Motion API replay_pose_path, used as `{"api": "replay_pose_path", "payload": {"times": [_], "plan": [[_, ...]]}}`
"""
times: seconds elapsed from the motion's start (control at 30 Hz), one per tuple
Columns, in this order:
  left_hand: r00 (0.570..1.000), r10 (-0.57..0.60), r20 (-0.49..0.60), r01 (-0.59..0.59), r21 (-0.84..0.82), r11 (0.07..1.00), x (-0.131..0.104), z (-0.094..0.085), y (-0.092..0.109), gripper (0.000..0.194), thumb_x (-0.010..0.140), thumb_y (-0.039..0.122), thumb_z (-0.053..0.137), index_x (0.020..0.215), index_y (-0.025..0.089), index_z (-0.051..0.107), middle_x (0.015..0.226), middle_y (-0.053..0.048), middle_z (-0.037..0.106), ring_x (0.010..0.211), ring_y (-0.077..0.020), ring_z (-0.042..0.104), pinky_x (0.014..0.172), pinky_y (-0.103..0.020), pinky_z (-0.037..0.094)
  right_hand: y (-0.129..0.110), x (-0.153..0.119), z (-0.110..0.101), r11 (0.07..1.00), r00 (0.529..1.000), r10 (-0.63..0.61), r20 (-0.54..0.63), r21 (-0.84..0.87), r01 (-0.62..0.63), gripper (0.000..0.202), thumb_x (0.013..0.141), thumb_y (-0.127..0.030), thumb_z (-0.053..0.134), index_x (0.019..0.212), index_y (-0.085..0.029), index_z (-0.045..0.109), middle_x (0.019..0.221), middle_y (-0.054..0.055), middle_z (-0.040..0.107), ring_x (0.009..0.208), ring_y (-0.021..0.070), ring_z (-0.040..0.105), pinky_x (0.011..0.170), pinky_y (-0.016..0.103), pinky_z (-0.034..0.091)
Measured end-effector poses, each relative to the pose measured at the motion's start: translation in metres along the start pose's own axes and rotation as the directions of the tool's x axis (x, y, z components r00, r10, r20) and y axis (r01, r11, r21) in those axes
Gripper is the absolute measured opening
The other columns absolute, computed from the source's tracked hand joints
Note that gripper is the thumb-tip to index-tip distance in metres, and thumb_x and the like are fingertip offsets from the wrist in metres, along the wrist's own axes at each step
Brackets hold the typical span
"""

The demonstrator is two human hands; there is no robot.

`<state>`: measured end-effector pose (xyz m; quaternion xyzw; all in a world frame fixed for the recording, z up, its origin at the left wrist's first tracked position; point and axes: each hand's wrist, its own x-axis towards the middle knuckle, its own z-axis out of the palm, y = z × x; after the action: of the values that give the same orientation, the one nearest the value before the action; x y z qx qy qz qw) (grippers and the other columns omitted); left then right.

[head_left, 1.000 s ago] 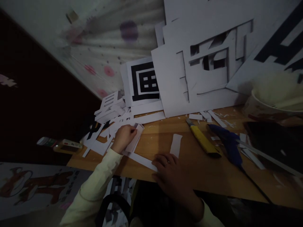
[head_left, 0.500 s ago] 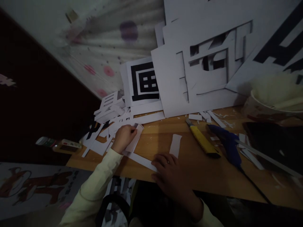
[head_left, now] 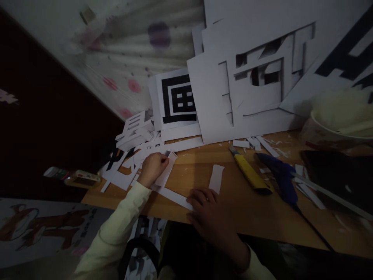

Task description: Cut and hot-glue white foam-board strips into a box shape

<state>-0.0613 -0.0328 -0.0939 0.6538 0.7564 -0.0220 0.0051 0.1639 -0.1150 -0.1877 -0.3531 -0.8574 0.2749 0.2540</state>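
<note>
My left hand is closed in a pinch on the upper part of a small folded-looking white board piece, which stands on the wooden table. From the foot of that piece a narrow white strip runs right along the table. Its far end meets the bent fingers and thumb of my right hand, which is closed around it and low over the tabletop. Just beyond the right fingers lies a loose white paper piece.
A yellow utility knife and a blue glue gun with its cord lie right. White cut-outs pile up left, near a bottle. Large white boards lean at the back. A tub stands far right.
The white board piece in my left hand has tilted very slightly. My right hand stays at the strip's end; the view has shifted a little.
</note>
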Motion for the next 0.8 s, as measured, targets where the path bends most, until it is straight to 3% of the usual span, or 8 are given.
{"api": "replay_pose_path", "payload": {"times": [0.8], "plan": [[1.0, 0.012, -0.001, -0.012, -0.067, 0.998, 0.0054, 0.0036, -0.0041, 0.028, 0.085, 0.029, 0.052, 0.09, 0.018, 0.078, 0.096, -0.01, 0.076, 0.09, -0.0241, 0.066, 0.071, -0.031, 0.038, 0.0003, 0.0012, -0.0015, 1.0, 1.0, 0.0, 0.01, 0.019, 0.0, 0.028, 0.086, -0.025, 0.067, 0.113, -0.023, 0.062, 0.123, 0.005, 0.062, 0.12, 0.0276, 0.045, 0.106, 0.047, 0.03]]}}
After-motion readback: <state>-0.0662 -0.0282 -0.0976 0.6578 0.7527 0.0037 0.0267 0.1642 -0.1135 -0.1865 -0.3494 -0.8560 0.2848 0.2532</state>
